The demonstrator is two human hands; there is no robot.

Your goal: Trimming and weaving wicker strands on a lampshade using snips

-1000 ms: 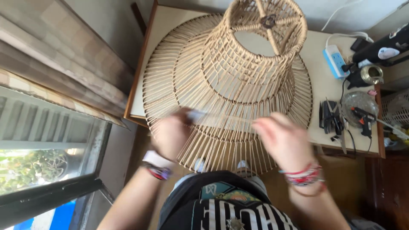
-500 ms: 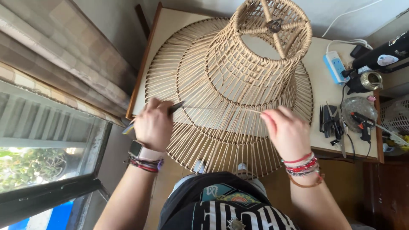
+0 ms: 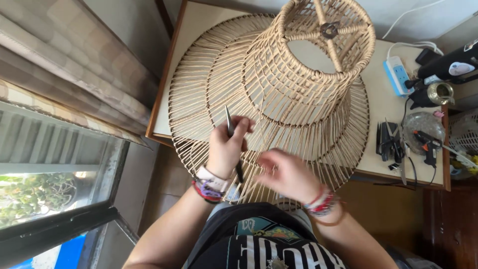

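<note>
I see no packages, signs or screens. The only label I can make out is a white oval patch [image 3: 461, 67] on the side of the black tool [image 3: 448, 67] lying at the far right end of the table [image 3: 378, 107], just beyond the white and blue power strip [image 3: 397, 74]. Its print is too small to tell.
</note>
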